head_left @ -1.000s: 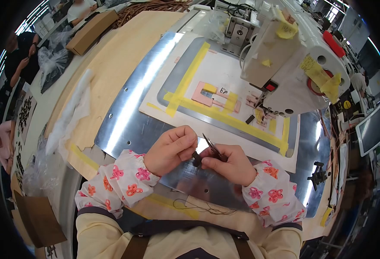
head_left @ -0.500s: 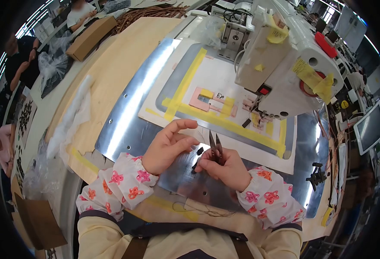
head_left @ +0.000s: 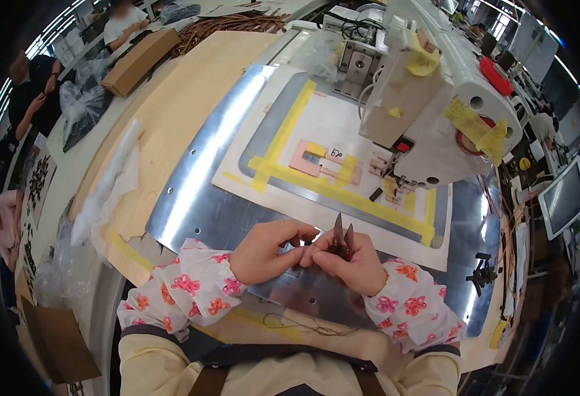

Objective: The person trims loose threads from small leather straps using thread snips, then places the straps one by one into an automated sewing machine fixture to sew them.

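My right hand (head_left: 356, 264) is closed around a pair of thread snips (head_left: 343, 236), whose two pointed blades stick up, slightly apart. Its thumb and forefinger pinch together in front, where a small dark piece shows partly between the hands. My left hand (head_left: 270, 251) has its fingers curled and meets the right fingertips; what it pinches, if anything, is hidden. Both hands are above the shiny metal plate (head_left: 237, 214). Just beyond them lies a white sewing template (head_left: 342, 129) with yellow tape and pink pieces, under the head of a sewing machine (head_left: 428, 132).
At the right of the plate sits a black clip-like part (head_left: 482, 273). A tablet screen (head_left: 562, 198) stands farther right. On the left are a cardboard box (head_left: 141, 61), plastic bags (head_left: 82, 99) and brown strips (head_left: 227, 30). Loose thread (head_left: 309, 325) lies near my body. Other people are at the far left.
My left hand has moved down and right, from open with fingers apart to curled against the right fingertips. The small black piece seen between the hands is now mostly covered.
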Demonstrator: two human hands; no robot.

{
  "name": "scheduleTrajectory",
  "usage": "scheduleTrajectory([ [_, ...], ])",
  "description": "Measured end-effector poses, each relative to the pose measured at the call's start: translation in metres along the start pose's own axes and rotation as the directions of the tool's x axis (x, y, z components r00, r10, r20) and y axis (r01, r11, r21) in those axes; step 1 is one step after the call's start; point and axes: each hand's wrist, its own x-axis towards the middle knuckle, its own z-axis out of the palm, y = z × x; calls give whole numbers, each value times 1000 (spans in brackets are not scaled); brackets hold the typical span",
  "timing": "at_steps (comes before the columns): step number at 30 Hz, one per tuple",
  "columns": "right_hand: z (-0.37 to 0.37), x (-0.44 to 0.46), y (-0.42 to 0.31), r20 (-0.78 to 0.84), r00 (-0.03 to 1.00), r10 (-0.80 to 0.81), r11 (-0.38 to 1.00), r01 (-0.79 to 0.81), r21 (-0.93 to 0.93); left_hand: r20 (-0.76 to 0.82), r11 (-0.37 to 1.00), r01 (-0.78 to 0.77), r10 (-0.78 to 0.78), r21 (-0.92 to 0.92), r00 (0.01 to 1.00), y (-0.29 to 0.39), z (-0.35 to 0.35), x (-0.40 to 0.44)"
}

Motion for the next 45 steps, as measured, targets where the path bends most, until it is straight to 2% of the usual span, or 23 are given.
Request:
scheduleTrajectory([
  [1, 0, 0, -1, 29, 999, -23, 1000, 23, 3, -4, 1000, 0, 0, 4, 1000, 3, -1, 0],
  [4, -3, 3, 1, 45, 993, -106, 991, 102, 83, 90, 986, 85, -72, -145, 993, 6, 0, 0],
  [6, -6, 1, -6, 44, 997, -71, 992, 65, 108, 135, 994, -109, 107, 8, 985, -6, 3, -2],
  [10, -10, 2, -12, 35, 998, -44, 983, 37, 178, 88, 965, -248, 241, 81, 967, -6, 4, 3],
  [12, -10, 4, -16, -18, 998, -63, 987, 65, 148, 93, 905, -331, 318, 268, 944, -9, 4, 1],
  [15, -11, 4, -10, -117, 993, -33, 992, 47, 114, 127, 930, -238, 209, 280, 970, -10, 2, -1],
  [17, -14, 7, -4, -161, 987, -5, 995, 20, 95, 121, 924, -228, 200, 306, 972, -8, 3, -2],
  [19, -16, 9, 1, -213, 975, 60, 996, -71, -45, 114, 915, -223, 196, 336, 974, -4, 4, -2],
  [21, -13, 8, 1, -205, 978, 35, 999, -40, -23, 11, 974, -125, 125, 189, 992, -1, 4, -1],
  [22, -12, 8, 1, -202, 979, 14, 1000, -13, 4, 7, 972, -130, 131, 194, 991, 0, 2, 0],
  [24, -6, 8, 4, -182, 983, 1, 1000, 0, 7, -113, 982, -81, 62, -171, 992, 0, -1, -1],
  [25, -3, 8, 5, -165, 986, -5, 1000, 8, 14, -112, 982, -81, 63, -169, 992, 1, 0, 0],
  [27, 1, 7, 7, -117, 993, 12, 1000, -12, -1, -124, 926, -115, 75, -360, 990, 5, 5, -2],
  [29, 2, 5, 4, -86, 986, 142, 988, -147, -56, -143, 940, -61, 13, -336, 990, 11, 6, -6],
  [30, 1, 5, 3, -88, 986, 139, 988, -145, -58, -167, 951, -15, -39, -309, 985, 14, 6, -6],
  [32, 1, 5, 3, -139, 971, 193, 980, -197, -11, -172, 944, -34, -24, -327, 985, 16, 8, -7],
  [36, 4, 7, 2, -156, 979, 135, 988, -121, 95, -210, 951, -97, 35, -292, 977, 14, 8, -5],
  [37, 4, 7, 2, -204, 969, 139, 990, -130, 58, -208, 951, -96, 35, -292, 977, 14, 7, -4],
  [39, 3, 7, 4, -256, 956, 141, 990, -140, 22, -217, 989, -129, 110, -72, 970, 15, 3, -3],
  [40, 1, 7, 7, -306, 950, 53, 995, -78, -69, -214, 989, -129, 111, -74, 970, 12, 1, -3],
  [41, 1, 6, 10, -348, 937, -38, 986, -21, -163, -191, 985, -100, 73, -141, 979, 7, -1, -4],
  [43, 0, 6, 11, -357, 930, -90, 976, 12, -216, -163, 976, -71, 37, -207, 986, 5, -4, -2],
  [45, 2, 6, 11, -358, 923, -142, 962, 44, -268, -5, 786, 230, -284, -574, 959, 7, -7, -1],
])
